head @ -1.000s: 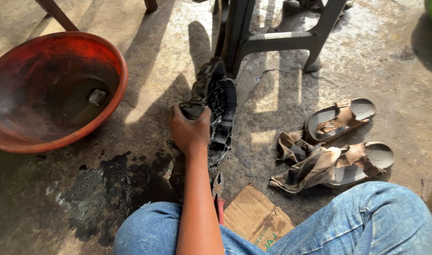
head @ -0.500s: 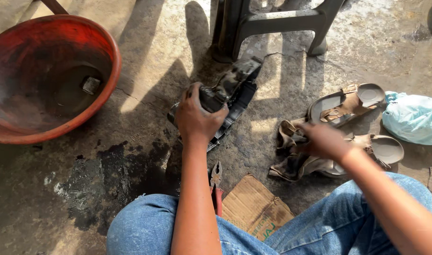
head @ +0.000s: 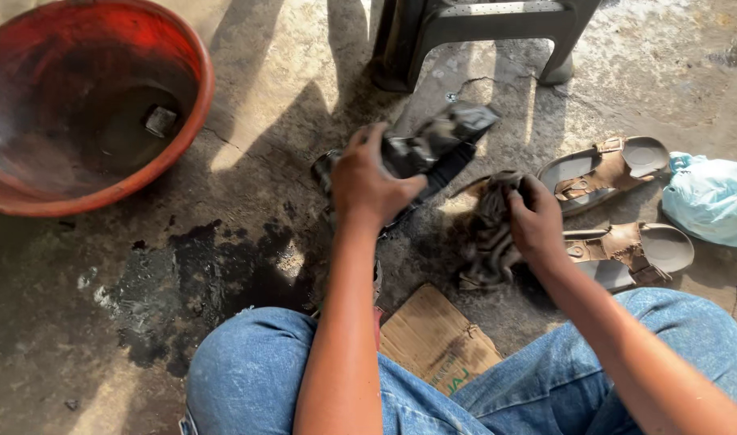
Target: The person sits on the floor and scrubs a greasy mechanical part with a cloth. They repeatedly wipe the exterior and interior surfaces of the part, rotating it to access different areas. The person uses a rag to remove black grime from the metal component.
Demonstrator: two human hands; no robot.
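1. Now the left hand (head: 370, 184) grips a black, greasy metal machine part (head: 433, 149), lifted above the concrete floor (head: 288, 97).
2. Just beside it, the right hand (head: 536, 221) closes on a dirty, crumpled grey rag (head: 487, 234).
3. Right of this hand lie two brown sandals (head: 618, 201); far left of the left hand stands a red round basin (head: 189, 121).

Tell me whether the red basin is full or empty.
Nearly empty: the red basin stands upright, its dark, grimy inside bare down to the bottom, where only one small grey block lies.

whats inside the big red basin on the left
Inside the red basin one small grey blocky piece lies on the dark, grimy bottom. The near wall hides part of the floor of the basin, so anything lying there cannot be seen.
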